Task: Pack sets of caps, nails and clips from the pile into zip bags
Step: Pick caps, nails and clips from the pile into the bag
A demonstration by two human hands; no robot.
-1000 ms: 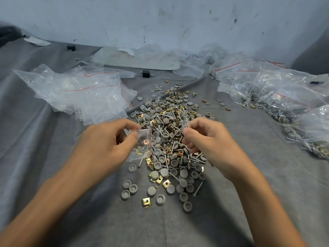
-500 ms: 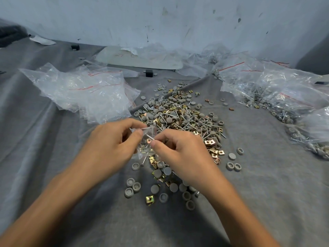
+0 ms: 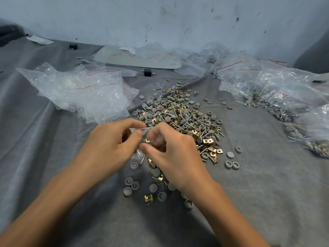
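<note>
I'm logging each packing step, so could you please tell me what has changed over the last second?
The right hand left the pile and moved leftward to the small zip bag, which it now pinches alongside the left hand. The left hand kept holding the bag; the pile, the empty zip bags and the filled bags lie as before.

Scuffed pale wall [image 3: 178, 18], grey cloth [image 3: 258, 193] below it.
Wall marked with dark flecks and scratches. Cloth creased, running up to wall's foot; pale flat board [image 3: 142, 58] lies there.
</note>
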